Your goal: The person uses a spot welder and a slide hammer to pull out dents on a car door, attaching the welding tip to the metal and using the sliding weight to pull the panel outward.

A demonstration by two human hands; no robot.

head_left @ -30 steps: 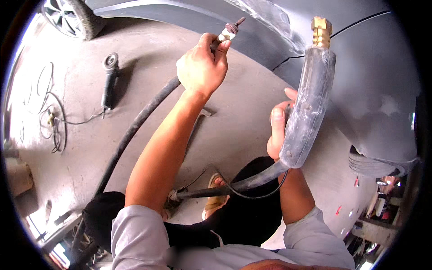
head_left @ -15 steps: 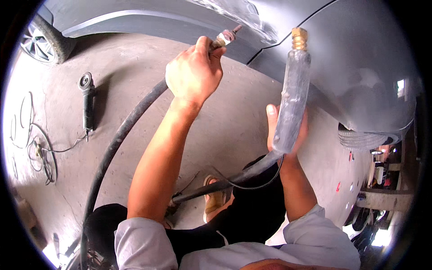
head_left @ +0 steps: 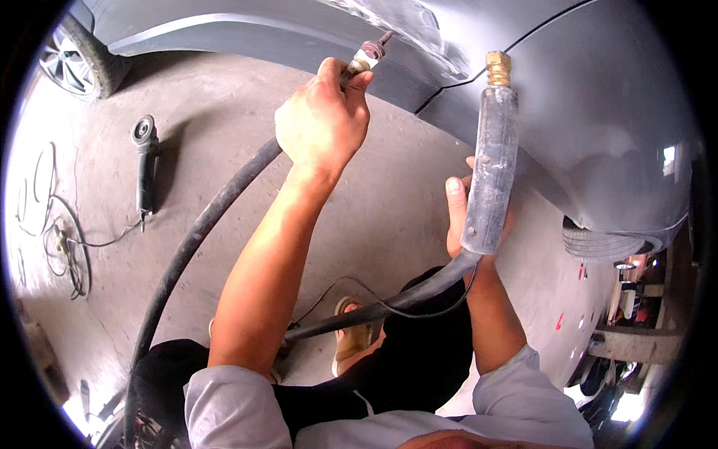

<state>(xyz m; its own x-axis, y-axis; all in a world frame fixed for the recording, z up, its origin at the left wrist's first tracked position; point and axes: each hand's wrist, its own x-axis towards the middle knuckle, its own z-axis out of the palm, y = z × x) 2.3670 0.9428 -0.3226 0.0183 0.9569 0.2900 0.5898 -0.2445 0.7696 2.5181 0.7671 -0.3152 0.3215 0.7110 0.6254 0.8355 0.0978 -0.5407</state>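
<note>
My left hand (head_left: 321, 123) is closed round the end of a thick black cable (head_left: 202, 228). Out of its pinched thumb and index finger stands a short metal-tipped nozzle (head_left: 368, 56) with a pale collar, pointing at the car's lower side panel. A grey cylindrical handle (head_left: 490, 172) with a brass threaded fitting (head_left: 498, 69) on top stands upright at my right hand (head_left: 456, 213). The thumb lies along its left side, and the handle hides most of the fingers. From its lower end a second thick cable (head_left: 374, 307) and a thin wire run left across my leg.
The grey car (head_left: 598, 97) fills the top and right, with a scuffed bare patch (head_left: 419, 30) on its panel. An angle grinder (head_left: 145, 165) lies on the concrete floor at left, beside a coiled cord (head_left: 67, 239). Wheels show at both sides, and shelving (head_left: 636, 344) at lower right.
The nozzle in my left hand has shifted slightly left. The handle at my right hand has tilted a little and moved slightly right and down. The thin wire now arches higher over my foot.
</note>
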